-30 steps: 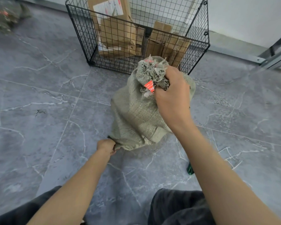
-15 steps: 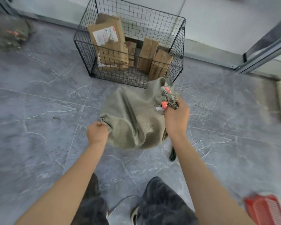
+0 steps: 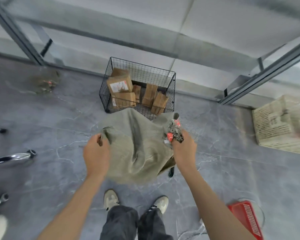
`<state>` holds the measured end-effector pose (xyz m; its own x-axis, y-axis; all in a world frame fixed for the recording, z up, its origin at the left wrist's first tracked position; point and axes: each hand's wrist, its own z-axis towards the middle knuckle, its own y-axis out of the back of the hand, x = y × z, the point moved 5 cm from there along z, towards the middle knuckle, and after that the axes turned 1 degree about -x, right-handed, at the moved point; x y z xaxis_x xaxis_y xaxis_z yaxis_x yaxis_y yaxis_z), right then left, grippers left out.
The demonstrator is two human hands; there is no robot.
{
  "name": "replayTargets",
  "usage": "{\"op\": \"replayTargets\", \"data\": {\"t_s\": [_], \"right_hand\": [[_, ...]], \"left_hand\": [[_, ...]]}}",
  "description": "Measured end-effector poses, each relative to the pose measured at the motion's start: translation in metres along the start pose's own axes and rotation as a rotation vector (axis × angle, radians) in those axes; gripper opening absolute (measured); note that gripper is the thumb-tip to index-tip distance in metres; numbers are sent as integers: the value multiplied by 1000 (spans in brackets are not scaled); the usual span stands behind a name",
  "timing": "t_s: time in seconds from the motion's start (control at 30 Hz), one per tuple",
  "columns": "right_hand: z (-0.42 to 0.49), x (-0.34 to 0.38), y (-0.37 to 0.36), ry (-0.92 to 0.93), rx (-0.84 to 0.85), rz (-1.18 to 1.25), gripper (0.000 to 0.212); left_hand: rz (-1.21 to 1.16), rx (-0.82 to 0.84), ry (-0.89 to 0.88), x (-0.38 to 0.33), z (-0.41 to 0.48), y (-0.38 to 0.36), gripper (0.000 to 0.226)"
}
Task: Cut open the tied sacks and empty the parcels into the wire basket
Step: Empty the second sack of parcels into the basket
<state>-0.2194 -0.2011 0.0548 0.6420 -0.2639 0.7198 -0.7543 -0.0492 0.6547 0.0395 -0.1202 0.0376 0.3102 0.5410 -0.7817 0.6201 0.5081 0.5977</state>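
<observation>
I hold a grey-green woven sack (image 3: 137,149) off the floor in front of me. My left hand (image 3: 96,153) grips a bottom corner of the sack. My right hand (image 3: 184,149) grips its bunched, tied neck, which carries a red tag (image 3: 170,135). The sack hangs limp between both hands. Just beyond it stands the black wire basket (image 3: 171,94), holding several brown cardboard parcels (image 3: 119,84). A second tied sack (image 3: 45,83) lies on the floor at the far left.
A dark tool (image 3: 171,172) lies on the grey floor under the sack. A beige crate (image 3: 282,125) stands at the right, a red basket (image 3: 246,217) at the lower right. Chrome chair legs (image 3: 16,156) are at the left. My shoes (image 3: 111,200) are below.
I have stood up, so the view is higher. Both hands lifted the sack off the floor, the left hand raising its bottom corner level with the neck.
</observation>
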Motion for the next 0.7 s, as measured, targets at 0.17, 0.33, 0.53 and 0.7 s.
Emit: {"op": "replayTargets", "data": {"t_s": [0.17,0.33,0.53,0.7], "right_hand": [[-18,67,28,34,-24,-38,23],[-18,125,39,94,-48,-9,29],[3,166,46,120,-100,29,37],[26,183,49,137,-109,62,41]], "left_hand": [[31,4,-161,-63,12,67,21],[31,41,-294,-116,40,116,18],[13,45,-322,-157,69,145,24],[-22,9,-381,-191,78,152,20]]}}
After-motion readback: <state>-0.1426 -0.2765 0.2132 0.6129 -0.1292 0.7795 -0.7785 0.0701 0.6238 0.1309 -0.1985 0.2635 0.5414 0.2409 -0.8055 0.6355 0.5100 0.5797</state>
